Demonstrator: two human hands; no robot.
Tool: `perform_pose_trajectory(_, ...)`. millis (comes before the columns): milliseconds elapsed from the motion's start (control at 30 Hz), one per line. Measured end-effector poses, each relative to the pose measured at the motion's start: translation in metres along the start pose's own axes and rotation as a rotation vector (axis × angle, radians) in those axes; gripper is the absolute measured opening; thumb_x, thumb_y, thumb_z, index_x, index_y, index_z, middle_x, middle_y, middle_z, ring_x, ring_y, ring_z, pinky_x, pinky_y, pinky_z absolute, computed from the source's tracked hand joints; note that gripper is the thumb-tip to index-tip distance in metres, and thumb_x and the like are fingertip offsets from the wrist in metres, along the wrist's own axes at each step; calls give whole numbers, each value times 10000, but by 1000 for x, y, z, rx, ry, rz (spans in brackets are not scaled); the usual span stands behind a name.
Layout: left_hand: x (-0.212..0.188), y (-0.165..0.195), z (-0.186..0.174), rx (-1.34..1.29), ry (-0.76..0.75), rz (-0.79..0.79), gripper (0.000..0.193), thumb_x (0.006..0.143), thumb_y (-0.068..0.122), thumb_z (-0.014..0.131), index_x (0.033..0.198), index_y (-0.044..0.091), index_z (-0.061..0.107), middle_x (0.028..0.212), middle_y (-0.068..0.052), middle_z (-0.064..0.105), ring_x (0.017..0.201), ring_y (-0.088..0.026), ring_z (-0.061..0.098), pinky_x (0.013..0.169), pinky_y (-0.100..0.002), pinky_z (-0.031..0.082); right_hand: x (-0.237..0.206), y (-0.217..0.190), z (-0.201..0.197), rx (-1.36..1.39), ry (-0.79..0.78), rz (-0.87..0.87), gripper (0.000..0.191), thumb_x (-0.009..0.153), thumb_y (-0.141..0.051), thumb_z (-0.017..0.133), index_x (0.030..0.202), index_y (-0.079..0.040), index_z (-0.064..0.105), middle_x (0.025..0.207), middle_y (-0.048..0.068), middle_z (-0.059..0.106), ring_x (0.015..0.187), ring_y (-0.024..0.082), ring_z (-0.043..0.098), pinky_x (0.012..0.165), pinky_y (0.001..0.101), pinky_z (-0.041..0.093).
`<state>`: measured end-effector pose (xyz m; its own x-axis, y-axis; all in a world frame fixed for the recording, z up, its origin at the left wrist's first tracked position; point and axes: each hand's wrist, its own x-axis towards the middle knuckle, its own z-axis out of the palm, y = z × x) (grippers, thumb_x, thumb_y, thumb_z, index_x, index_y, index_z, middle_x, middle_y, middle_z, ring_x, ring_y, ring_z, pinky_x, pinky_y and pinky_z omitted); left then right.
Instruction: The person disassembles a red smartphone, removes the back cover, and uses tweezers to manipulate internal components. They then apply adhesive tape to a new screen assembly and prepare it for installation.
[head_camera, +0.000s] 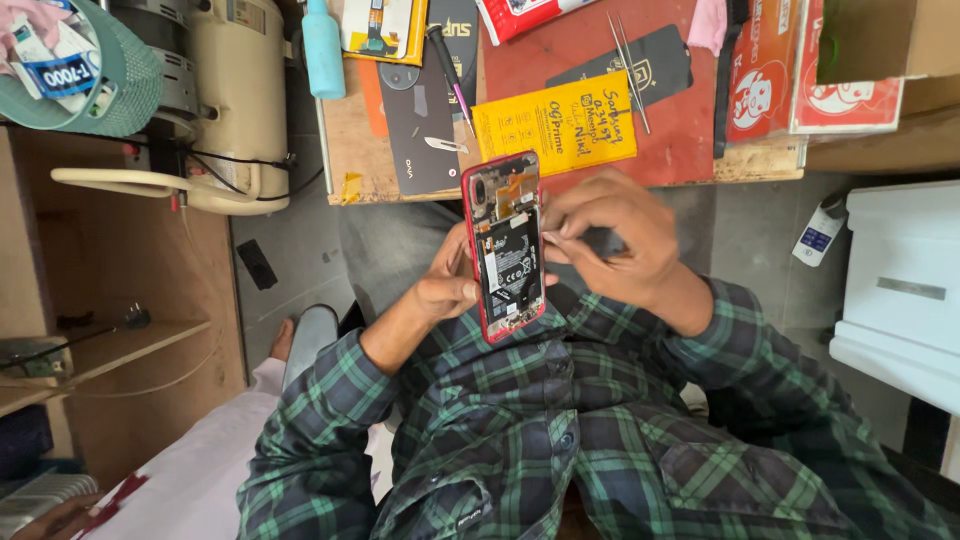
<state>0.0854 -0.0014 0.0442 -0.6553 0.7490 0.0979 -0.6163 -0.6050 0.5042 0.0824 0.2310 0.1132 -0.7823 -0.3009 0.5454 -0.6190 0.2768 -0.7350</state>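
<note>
An opened phone (505, 245) with a red frame shows its black battery and boards, its back cover off. My left hand (445, 288) grips it from the left side and holds it upright over my lap. My right hand (610, 235) rests against the phone's right edge, with its fingers curled and pinched together at the frame near the battery. I cannot tell if a small part sits between those fingertips.
A wooden bench (560, 170) lies ahead with a red mat, a yellow packet (555, 125), tweezers (628, 70), a screwdriver (450, 65), a blue bottle (322, 45) and a small blade (445, 146). A cream machine (235, 100) stands left, a white box (900, 280) right.
</note>
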Motion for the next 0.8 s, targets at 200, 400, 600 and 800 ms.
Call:
perform_pose_trajectory(200, -3, -13, -6, 12, -36, -16, 863, 813, 229, 874, 1505, -73, 457, 1404, -183, 615, 1357, -341, 601, 1218, -640, 455, 7, 0, 8, -121, 4, -97, 329, 824, 77, 831, 989, -38, 572, 982, 121, 734, 873, 303, 711, 761, 370, 560)
perform_pose_trajectory(400, -4, -15, -11, -4, -34, -58, 815, 828, 204, 860, 1490, -78, 477, 1381, -210, 633, 1256, -326, 652, 1181, -594, 479, 6, -1, 6, -212, -46, -107, 350, 828, 82, 832, 1096, -12, 627, 989, 132, 726, 879, 318, 720, 746, 386, 571)
perform_pose_trajectory(600, -1, -11, -9, 54, -60, -94, 848, 804, 187, 858, 1504, -65, 450, 1405, -238, 619, 1297, -362, 662, 1209, -579, 487, 6, -3, 0, -144, -156, -13, 463, 809, 86, 791, 1214, -26, 597, 1040, 117, 681, 892, 290, 659, 761, 400, 533)
perform_pose_trajectory(800, -1, -12, -9, 48, -66, -75, 852, 809, 160, 850, 1518, -74, 441, 1435, -215, 609, 1306, -359, 649, 1195, -566, 489, 4, -6, 1, -78, -138, -28, 465, 818, 106, 759, 1232, -15, 586, 1019, 127, 657, 912, 304, 654, 780, 401, 531)
